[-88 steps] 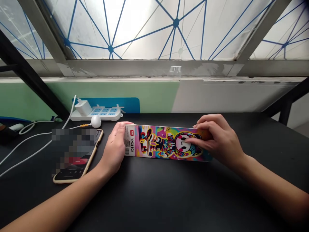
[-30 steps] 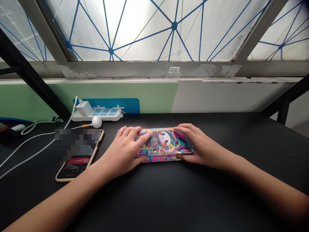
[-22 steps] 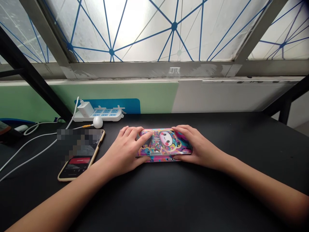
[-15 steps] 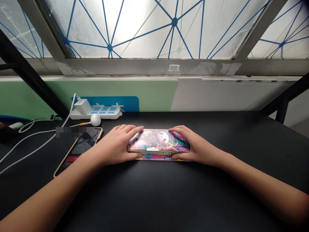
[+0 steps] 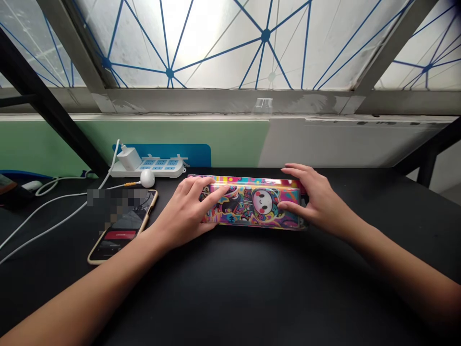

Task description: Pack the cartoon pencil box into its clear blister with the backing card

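Pencil box (image 5: 260, 204) lies flat on blk counter (image 5: 230, 293), L hand (image 5: 187, 211) spread open on its left half, R hand (image 5: 319, 202) half-open at right end, no firm grip; lift needs fingers round edges.

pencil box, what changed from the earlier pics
The pencil box now lies stretched out long instead of the short stack seen just before. The right hand moved right to its right end, and the left hand rests on its left part. The phone and power strip stayed in place.
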Demonstrator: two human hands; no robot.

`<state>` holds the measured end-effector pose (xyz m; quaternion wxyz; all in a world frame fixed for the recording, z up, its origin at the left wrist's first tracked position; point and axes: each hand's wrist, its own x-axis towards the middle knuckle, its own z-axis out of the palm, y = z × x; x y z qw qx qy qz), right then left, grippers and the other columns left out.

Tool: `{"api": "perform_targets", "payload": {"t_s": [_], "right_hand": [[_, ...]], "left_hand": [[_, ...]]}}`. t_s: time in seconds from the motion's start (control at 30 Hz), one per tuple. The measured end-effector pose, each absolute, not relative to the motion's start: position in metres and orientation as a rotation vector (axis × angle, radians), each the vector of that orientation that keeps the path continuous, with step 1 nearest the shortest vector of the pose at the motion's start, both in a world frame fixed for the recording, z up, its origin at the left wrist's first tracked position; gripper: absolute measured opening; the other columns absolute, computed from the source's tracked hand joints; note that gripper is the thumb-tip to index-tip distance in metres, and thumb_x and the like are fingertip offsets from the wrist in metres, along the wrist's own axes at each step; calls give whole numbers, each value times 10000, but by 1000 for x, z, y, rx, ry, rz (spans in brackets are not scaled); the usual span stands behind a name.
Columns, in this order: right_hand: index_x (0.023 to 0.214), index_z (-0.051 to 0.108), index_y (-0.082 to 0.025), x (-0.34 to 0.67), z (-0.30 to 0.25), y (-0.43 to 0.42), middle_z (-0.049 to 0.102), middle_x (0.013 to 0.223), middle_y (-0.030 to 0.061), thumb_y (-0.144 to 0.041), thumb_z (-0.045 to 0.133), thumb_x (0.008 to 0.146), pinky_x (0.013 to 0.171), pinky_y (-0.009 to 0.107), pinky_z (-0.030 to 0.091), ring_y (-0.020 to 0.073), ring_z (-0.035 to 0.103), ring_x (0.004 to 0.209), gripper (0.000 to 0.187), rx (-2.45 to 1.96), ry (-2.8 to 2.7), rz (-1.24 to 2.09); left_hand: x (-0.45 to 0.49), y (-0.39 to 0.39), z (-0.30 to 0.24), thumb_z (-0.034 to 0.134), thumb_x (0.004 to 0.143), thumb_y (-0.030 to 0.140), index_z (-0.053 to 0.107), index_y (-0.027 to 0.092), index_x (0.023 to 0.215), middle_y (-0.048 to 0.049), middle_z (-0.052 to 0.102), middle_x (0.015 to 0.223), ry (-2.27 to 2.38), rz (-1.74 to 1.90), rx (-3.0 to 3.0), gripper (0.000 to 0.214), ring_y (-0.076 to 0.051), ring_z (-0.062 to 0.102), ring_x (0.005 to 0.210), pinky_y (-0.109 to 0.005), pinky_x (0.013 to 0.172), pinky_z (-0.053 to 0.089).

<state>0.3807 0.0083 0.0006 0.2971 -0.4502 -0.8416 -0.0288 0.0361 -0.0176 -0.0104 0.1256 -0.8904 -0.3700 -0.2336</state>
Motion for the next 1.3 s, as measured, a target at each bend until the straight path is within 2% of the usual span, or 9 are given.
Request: {"api": "perform_targets", "payload": {"t_s": [0.13,0.23,0.3,0.47,0.67,0.8,0.97,1.13,1.3], "right_hand": [[1196,620,-218,384,3,12,694,1116,124,-629,655,858,798,485,590,330,681,983,534,-1280,-2224,82],[1115,635,-226,382,3,10,697,1009,95,-632,692,828,699,419,591,284,675,865,500,-1256,-2196,99],[1099,631,-233,380,5,6,693,996,90,-623,719,812,680,407,581,276,664,844,492,-1210,-2181,58],[1085,621,-248,374,10,-6,681,961,91,-590,774,782,646,422,559,286,646,803,482,-1074,-2139,-78],[1085,591,-277,366,2,-10,703,956,83,-452,770,846,828,509,536,322,677,888,346,-961,-2165,-321],[1072,578,-246,362,-3,-10,705,951,82,-365,743,879,818,459,522,287,680,852,280,-940,-2211,-390],[1101,571,-212,359,-2,-17,724,984,101,-317,691,916,835,454,502,285,675,850,244,-915,-2333,-486],[1131,587,-181,358,-8,-19,717,1077,141,-299,672,929,782,433,517,299,672,900,248,-950,-2438,-503],[1142,629,-172,354,-12,-18,728,1102,125,-252,616,966,830,439,540,293,689,988,194,-912,-2543,-395]], "left_hand": [[39,-20,-13,725,867,374,313,270,1548,-171,503,1398,-1062,-677,-2536,802,-378,455,1319,-643,1182,265],[39,-20,-11,703,859,585,252,237,1563,-188,521,1414,-1075,-709,-2548,905,-378,474,1317,-662,1199,197],[38,-21,-8,685,858,626,231,242,1567,-188,510,1454,-1095,-759,-2533,925,-382,451,1362,-663,1208,169],[33,-22,2,681,923,458,289,260,1529,-157,590,1401,-1120,-948,-2392,748,-333,556,1301,-649,1213,186],[32,-22,-1,720,919,317,478,209,1380,-90,718,1079,-963,-935,-2393,532,-245,696,1002,-526,1146,382],[36,-26,0,676,954,301,586,195,1245,-90,734,1064,-980,-822,-2400,322,-245,710,966,-582,1161,324],[45,-37,6,597,993,359,605,154,1229,-127,744,1139,-1097,-667,-2443,312,-302,720,998,-662,1139,291],[50,-44,6,502,1032,245,658,178,1098,-70,767,1093,-1066,-598,-2519,183,-269,729,958,-577,1048,419],[51,-42,3,529,989,202,692,179,1012,-55,756,976,-957,-489,-2638,166,-252,712,905,-516,974,476]]}}
